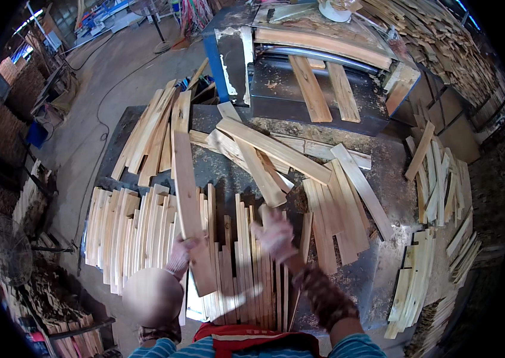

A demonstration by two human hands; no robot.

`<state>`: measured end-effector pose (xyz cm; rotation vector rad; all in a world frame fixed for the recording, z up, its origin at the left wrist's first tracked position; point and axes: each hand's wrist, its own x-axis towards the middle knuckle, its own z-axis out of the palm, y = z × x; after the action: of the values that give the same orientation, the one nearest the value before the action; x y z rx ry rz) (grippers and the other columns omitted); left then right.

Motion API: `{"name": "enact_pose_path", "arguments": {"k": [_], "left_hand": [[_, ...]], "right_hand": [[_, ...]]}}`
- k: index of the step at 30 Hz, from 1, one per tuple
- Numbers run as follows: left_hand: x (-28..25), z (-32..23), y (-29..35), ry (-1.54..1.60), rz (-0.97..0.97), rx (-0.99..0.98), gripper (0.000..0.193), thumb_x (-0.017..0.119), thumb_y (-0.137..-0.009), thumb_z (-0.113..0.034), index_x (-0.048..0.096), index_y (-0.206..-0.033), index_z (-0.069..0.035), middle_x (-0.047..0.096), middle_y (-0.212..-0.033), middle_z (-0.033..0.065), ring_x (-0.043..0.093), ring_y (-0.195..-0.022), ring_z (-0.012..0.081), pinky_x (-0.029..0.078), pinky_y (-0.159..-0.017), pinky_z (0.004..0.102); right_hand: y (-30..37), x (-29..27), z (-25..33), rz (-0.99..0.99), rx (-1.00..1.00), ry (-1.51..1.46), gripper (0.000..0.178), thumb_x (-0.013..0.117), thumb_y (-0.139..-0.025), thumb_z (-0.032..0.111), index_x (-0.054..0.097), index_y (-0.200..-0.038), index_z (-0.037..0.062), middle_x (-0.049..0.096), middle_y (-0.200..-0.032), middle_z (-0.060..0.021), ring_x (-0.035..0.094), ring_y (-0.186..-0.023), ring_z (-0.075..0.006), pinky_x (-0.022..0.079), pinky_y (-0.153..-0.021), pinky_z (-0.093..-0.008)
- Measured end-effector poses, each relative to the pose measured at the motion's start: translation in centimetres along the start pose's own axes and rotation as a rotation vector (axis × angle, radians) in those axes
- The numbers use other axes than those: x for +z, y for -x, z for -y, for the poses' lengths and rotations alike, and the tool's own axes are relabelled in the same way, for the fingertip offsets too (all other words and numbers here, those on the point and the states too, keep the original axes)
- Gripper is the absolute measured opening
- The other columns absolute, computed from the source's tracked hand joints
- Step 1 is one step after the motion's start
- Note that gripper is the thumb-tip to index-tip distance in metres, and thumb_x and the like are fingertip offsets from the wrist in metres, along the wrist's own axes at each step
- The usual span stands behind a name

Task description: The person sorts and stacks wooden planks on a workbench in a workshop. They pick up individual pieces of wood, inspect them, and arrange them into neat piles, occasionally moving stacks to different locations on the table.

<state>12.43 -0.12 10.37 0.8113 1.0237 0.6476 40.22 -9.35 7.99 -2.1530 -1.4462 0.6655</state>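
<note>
Left hand gripping plank near end, right hand outstretched over slats.

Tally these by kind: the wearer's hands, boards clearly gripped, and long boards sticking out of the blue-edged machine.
Hands: 2
Gripped board: 1
Long boards at the machine: 2 (short end between them not counted)
Total: 5
</note>
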Motion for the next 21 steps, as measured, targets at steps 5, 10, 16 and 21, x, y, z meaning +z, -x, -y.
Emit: {"name": "enact_pose_path", "arguments": {"k": [5, 10, 16, 21], "left_hand": [[-10.9, 7.3, 5.0, -0.791, -0.340, 0.156, 0.049, 0.071, -0.080, -0.021, 0.060, -0.125, -0.003, 0.060, -0.130, 0.0152, 0.058, -0.118, 0.0317, 0.048, -0.100, 0.0354], [-14.7, 12.7, 10.8, -1.585, -0.499, -0.112, 0.058, 0.075, -0.076, -0.028, 0.059, -0.128, -0.007, 0.040, -0.152, 0.0177, 0.034, -0.142, 0.0350, 0.027, -0.116, 0.0499], [-12.8, 16.3, 10.0, -1.337, -0.942, 0.128, 0.067, 0.070, -0.077, -0.022, 0.049, -0.140, -0.016, 0.031, -0.157, 0.0199, 0.034, -0.141, 0.0416, 0.029, -0.114, 0.0537], [-10.3, 12.6, 8.4, -1.416, -0.787, 0.231, 0.067, 0.066, -0.079, -0.018, 0.044, -0.143, -0.014, 0.028, -0.156, 0.0240, 0.035, -0.139, 0.0453, 0.034, -0.111, 0.0552]], "right_hand": [[-9.3, -0.6, -7.2, -0.136, 0.012, 0.474, 0.080, 0.066, -0.084, 0.046, 0.035, -0.143, 0.0010, 0.057, -0.130, -0.0249, 0.058, -0.118, -0.0370, 0.047, -0.099, -0.0451], [-11.1, -7.6, -3.3, -0.032, 0.183, 0.451, 0.057, 0.066, -0.073, 0.032, 0.048, -0.119, 0.0024, 0.066, -0.094, -0.0192, 0.068, -0.090, -0.0337, 0.055, -0.080, -0.0406], [-2.4, -14.9, -2.7, 0.068, 0.208, 0.353, 0.052, 0.061, -0.081, 0.030, 0.053, -0.122, -0.0001, 0.065, -0.109, -0.0219, 0.066, -0.101, -0.0363, 0.053, -0.083, -0.0446], [9.8, -11.2, -11.9, -0.229, 0.073, -0.049, 0.042, 0.068, -0.085, 0.031, 0.063, -0.116, 0.0034, 0.066, -0.105, -0.0250, 0.064, -0.102, -0.0393, 0.051, -0.087, -0.0447]]}}
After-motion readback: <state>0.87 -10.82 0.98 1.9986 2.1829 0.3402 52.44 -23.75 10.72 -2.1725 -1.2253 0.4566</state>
